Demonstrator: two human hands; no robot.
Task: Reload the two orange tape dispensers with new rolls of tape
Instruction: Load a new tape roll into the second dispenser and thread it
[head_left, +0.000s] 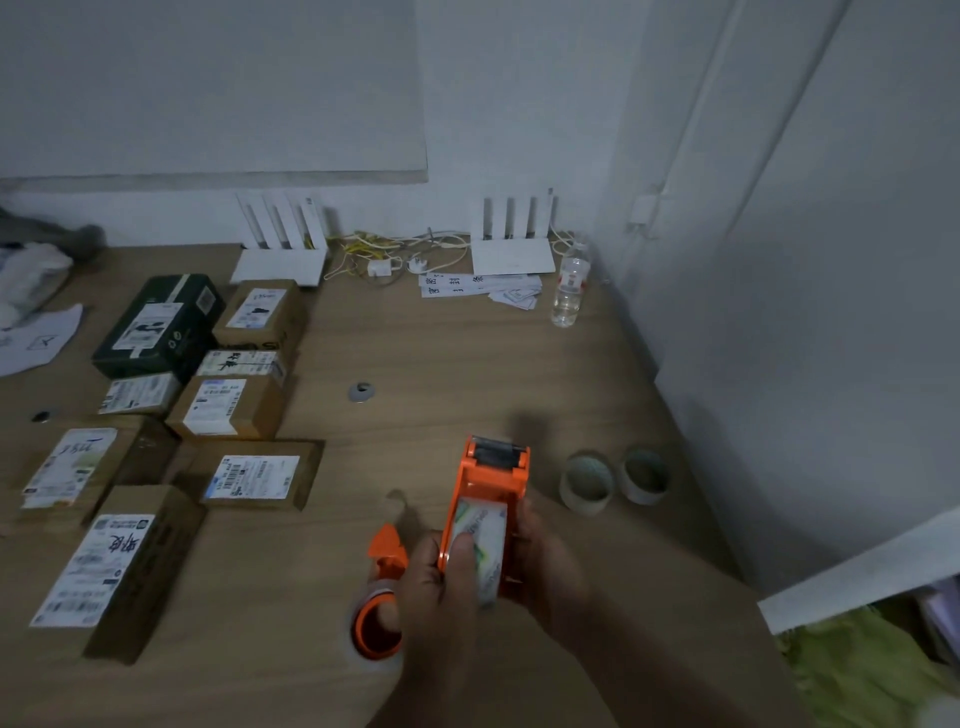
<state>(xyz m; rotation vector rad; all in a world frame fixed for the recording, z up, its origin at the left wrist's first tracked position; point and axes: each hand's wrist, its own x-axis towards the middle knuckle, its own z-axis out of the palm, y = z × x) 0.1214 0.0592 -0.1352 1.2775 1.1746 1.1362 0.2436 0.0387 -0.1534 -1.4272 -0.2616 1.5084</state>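
I hold an orange tape dispenser upright over the wooden table, its cutter end pointing away from me. A printed roll of tape sits in its frame. My left hand grips the dispenser's left side, thumb pressed on the roll. Its right side rests in my right hand. The second orange dispenser lies on the table just left of my left hand, with a clear roll around its hub. Two bare cardboard tape cores stand to the right.
Several labelled cardboard parcels and a dark box cover the table's left side. Two white routers, cables, paper slips and a water bottle line the back. The wall runs close along the table's right edge.
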